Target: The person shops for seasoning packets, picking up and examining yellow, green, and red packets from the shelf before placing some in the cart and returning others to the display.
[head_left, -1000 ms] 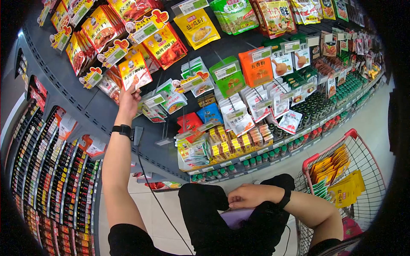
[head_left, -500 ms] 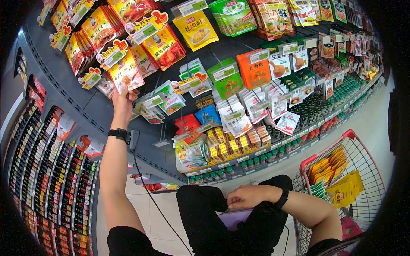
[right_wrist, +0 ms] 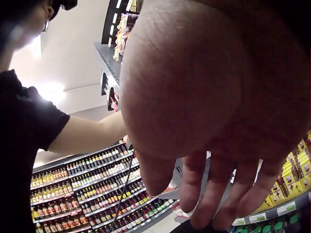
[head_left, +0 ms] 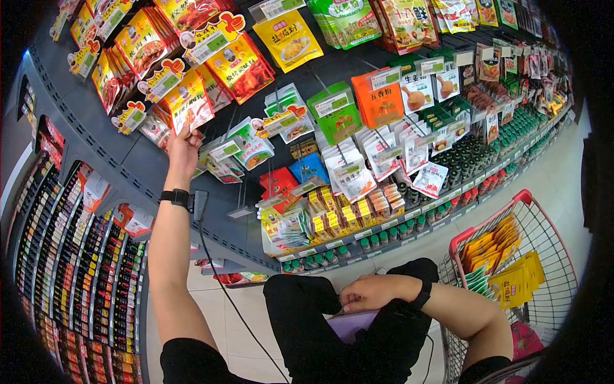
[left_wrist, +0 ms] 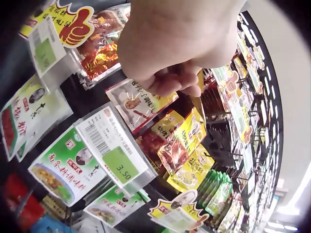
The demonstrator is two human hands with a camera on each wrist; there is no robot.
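Observation:
My left hand (head_left: pixel 184 152) is raised to the shelf at the upper left, its thumb and fingers pinching the lower edge of a yellow, white and red seasoning packet (head_left: pixel 192 107). That packet's top sits right at a thumb-shaped price tag (head_left: pixel 164 80). In the left wrist view, the left hand (left_wrist: pixel 177 39) has curled fingers and hides much of what it grips. My right hand (head_left: pixel 371 294) lies over my lap with loosely bent fingers, above a purple thing (head_left: pixel 355 325). Seen from the right wrist, the right hand's fingers (right_wrist: pixel 221 194) hang down holding nothing.
Seasoning packets hang on hooks across the dark shelf, including a yellow packet (head_left: pixel 288 41) and an orange one (head_left: pixel 378 99). A shopping cart (head_left: pixel 550 230) with yellow packets (head_left: pixel 517 281) stands at the right. Bottle racks (head_left: pixel 77 256) are on the left; a black cable (head_left: pixel 224 281) runs from the left wrist.
My left hand and the packet shifted left and down toward the thumb-shaped price tag, then slightly up. The right hand has stayed over my lap.

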